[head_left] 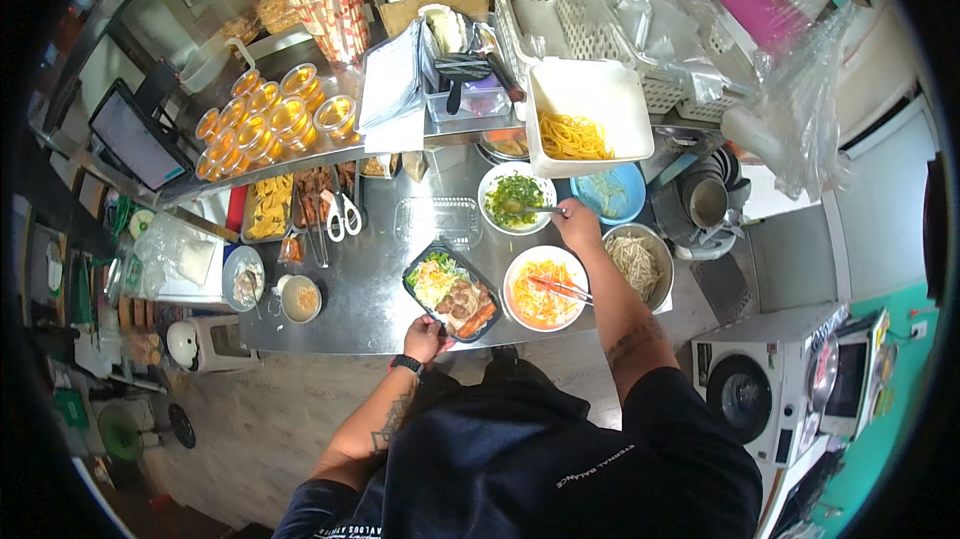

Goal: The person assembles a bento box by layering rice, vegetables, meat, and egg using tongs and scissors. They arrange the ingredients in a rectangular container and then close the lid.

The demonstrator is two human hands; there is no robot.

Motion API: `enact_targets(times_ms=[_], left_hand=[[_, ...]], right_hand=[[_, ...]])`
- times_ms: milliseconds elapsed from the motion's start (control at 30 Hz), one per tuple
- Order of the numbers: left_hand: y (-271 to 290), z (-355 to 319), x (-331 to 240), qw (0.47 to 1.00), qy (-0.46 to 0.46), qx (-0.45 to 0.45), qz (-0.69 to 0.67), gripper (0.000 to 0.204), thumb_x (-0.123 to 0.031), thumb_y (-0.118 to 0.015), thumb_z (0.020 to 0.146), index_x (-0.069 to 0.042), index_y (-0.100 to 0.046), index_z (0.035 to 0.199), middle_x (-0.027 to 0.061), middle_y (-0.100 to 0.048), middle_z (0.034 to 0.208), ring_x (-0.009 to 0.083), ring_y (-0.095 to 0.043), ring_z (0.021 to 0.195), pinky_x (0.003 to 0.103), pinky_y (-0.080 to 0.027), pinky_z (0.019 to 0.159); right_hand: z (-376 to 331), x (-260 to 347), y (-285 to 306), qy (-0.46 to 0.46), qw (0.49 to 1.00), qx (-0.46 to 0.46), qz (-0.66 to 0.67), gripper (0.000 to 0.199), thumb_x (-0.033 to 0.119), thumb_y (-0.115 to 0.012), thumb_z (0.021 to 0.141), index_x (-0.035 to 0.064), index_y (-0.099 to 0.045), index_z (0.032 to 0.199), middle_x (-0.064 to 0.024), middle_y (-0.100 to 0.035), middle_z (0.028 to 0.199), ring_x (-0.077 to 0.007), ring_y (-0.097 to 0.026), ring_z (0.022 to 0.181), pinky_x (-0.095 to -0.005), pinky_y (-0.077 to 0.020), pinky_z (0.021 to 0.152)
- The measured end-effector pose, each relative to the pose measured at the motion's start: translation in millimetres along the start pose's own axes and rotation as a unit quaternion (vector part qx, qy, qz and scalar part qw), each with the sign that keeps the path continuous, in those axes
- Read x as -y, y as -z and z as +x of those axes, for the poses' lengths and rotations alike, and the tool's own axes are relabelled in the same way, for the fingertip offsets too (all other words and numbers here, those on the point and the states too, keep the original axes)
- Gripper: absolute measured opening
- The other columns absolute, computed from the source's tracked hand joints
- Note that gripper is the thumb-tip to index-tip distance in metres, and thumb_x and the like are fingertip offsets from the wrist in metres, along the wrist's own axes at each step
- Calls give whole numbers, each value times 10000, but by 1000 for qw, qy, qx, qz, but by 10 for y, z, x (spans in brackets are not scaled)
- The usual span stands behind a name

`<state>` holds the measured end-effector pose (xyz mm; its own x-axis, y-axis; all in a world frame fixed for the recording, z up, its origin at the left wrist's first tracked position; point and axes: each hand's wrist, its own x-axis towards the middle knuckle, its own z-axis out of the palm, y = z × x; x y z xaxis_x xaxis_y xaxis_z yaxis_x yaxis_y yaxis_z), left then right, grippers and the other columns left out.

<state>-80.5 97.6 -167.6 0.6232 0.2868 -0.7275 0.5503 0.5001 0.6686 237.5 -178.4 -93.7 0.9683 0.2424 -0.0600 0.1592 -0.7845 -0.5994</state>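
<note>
- While the left hand (424,341) pinches the near-left rim of a black meal tray (481,335) between its fingers, the right hand (578,225) has its fingers wrapped round the handle of a metal spoon (543,209).
- The spoon's head sits in chopped scallions (515,189), wet-looking and bright green, in a round white bowl (514,229).
- The meal tray, rectangular and set askew, is at the front edge of the table (350,309); it carries pale shreds, leafy greens, glossy browned meat and a reddish-orange portion.
- Just right of it, red-handled tongs (562,288) rest across fine orange shreds in a second white bowl (540,325).
- Beyond the tray lies a ribbed, clear plastic lid (437,222); stringy bean sprouts (632,264) fill a bowl farther right.
- The table is brushed, reflective metal.
- Above it, a shelf (310,161) bears lidded cups (258,134) of amber liquid.
- Greyish wood-look floor (240,419), a white washing machine (745,391) and a teal wall (905,409) surround the work area.
</note>
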Motion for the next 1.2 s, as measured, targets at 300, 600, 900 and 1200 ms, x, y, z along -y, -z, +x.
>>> enact_targets(times_ms=[300, 600, 900, 1200], left_hand=[[-753, 222, -168, 991, 6, -13, -131, 71, -64, -446, 1050, -54, -393, 1096, 175, -583, 969, 296, -704, 768, 422, -667, 710], [-1099, 559, -453, 988, -21, -27, -149, 84, -67, -455, 1043, -24, -437, 1112, 186, -635, 1008, 303, -707, 821, 439, -657, 770], [-1192, 470, -534, 986, -16, -43, -161, 49, -84, -471, 1053, -64, -437, 1082, 145, -632, 1024, 269, -707, 830, 397, -640, 733], [-1014, 334, -545, 987, -16, -12, -162, 151, -80, -438, 1062, -66, -415, 1211, 101, -625, 1046, 249, -727, 856, 371, -622, 740]], right_hand=[[144, 119, -69, 37, 982, -13, 186, 292, 274, -655, 977, 30, -733, 1118, -173, -753, 922, -293, -702, 773, -375, -553, 744], [-112, 418, 210, 150, 986, 68, 10, 303, 275, -560, 1015, 115, -723, 1214, -228, -720, 1055, -381, -702, 969, -464, -553, 870], [-39, 119, -25, -116, 940, 108, 301, 334, 297, -587, 1020, 73, -664, 1254, -150, -744, 1107, -226, -671, 763, -328, -506, 641], [-83, 25, 99, -249, 781, 162, 549, 298, 272, -619, 1025, 74, -613, 1247, -85, -741, 1129, -111, -625, 769, -241, -478, 653]])
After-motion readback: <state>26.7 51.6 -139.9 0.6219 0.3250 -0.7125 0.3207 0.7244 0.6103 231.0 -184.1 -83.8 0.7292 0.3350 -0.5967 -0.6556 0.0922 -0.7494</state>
